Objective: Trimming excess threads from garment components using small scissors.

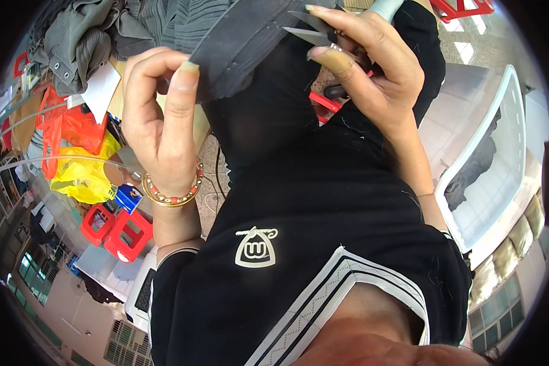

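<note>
Scissors (314, 27) sit at one o'clock, blades pointing toward nine o'clock at the dark cloth (238, 46), handles hidden inside the right hand (372, 67), whose fingers are curled shut around them. At ten o'clock the left hand (161, 122) pinches the cloth's edge, its thumb hidden behind the cloth.

Left hand (165, 122) at left, pinching edge of dark fabric strip (244, 43), which runs up and right across top centre. Right hand (372, 67) at upper right, holding thread snips (314, 30), blades pointing left, touching strip's right end. Garment (323, 201) hangs below both hands, filling centre. Heap of clothes (97, 30) behind left hand, upper left. Plastic bags (82, 152) left of left wrist; stools (116, 229) below bags. Plastic chair (500, 165) far right.
</note>
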The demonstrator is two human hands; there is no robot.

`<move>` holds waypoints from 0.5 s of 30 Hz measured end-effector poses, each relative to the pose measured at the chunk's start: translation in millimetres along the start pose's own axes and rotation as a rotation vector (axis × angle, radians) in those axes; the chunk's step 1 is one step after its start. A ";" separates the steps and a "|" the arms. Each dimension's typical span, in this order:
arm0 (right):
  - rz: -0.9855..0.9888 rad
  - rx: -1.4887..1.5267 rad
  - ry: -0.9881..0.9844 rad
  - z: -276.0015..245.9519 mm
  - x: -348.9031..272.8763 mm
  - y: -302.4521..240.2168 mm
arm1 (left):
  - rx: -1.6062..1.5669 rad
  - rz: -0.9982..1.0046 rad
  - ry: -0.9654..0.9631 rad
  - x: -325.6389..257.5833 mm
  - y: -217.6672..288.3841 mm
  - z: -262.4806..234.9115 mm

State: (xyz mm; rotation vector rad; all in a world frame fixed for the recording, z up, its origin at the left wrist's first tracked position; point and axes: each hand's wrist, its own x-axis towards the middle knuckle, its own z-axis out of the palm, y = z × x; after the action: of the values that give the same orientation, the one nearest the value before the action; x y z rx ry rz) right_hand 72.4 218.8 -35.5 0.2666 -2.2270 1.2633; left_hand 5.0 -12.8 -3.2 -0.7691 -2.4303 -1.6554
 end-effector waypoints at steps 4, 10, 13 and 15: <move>-0.037 0.010 0.008 2.2 2.0 -1.9 | -0.189 -0.072 -0.063 3.9 7.3 -0.7; 0.065 0.118 -0.030 -5.9 18.1 -31.4 | -0.435 -0.244 -0.099 20.2 23.1 4.1; 0.346 0.252 -0.023 -11.5 22.4 -44.8 | -0.410 -0.190 -0.189 27.7 11.2 -3.8; 0.457 0.321 0.005 -12.0 19.2 -39.8 | -0.318 -0.142 -0.169 34.8 11.5 -0.8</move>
State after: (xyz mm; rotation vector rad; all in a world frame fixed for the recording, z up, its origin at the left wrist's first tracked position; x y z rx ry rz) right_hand 78.1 209.4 9.0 -0.1396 -2.1431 1.8618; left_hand -20.0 1.9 19.3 -0.8213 -2.4088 -2.1507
